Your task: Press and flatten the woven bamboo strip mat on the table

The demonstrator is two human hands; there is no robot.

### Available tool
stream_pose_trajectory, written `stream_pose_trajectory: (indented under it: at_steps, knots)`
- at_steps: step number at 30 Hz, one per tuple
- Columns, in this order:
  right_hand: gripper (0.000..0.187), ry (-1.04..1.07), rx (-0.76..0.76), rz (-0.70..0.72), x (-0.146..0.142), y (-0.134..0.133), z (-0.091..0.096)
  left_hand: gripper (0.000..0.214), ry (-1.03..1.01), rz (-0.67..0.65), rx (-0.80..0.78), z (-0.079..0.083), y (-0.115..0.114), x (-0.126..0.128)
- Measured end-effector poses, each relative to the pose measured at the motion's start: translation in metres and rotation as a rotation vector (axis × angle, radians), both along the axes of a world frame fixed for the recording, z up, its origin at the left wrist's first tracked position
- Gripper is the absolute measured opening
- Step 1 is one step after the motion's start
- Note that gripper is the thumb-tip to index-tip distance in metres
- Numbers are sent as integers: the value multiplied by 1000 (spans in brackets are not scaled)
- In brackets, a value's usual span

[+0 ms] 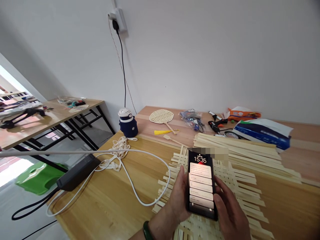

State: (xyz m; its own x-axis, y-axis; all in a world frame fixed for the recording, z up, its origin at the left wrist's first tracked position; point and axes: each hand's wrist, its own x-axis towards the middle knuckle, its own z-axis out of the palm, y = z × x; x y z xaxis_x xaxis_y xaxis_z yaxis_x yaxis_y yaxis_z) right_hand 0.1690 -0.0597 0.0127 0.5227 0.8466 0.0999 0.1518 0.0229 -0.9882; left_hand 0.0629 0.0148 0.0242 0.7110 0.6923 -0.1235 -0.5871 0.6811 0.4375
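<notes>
Left hand [178, 200], banded at the wrist, and right hand [231, 213], both closed around the long edges of a smartphone [200, 183], lit screen upward, held just above a woven mat of pale bamboo strips [240, 186]. Loose strip ends projecting from the mat on both sides. Beyond it, a stack of loose bamboo strips [237, 150], nearly touching the mat. Left of the mat, open wood on the worktop [100, 200], crossed by a looped white cable [150, 186]; black power adapter [77, 171] at the near-left edge. Right of the mat, bare wood out to the frame edge. At the far end, near the wall, a woven fan [161, 116], yellow tassel [162, 132], glue gun [216, 126], blue-and-white packet [262, 133] and navy flask [128, 125]. Behind, a white wall with socket [117, 20]; at left, a second table [75, 106] and a green stool [37, 178] on the floor.
</notes>
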Motion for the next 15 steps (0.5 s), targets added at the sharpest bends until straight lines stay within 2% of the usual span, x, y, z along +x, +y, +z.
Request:
stream_pose_trajectory:
  at_steps: [5,9,15]
  knots:
    - [54,92,-12,66,0,-1,4,74,-10,60,-27,-2,2,0]
    - [65,48,49,234,9,2,4,81,-90,-29,33,2,4,-2]
    - [79,76,73,404,20,6,-16,79,-128,-14,34,0,9,-6]
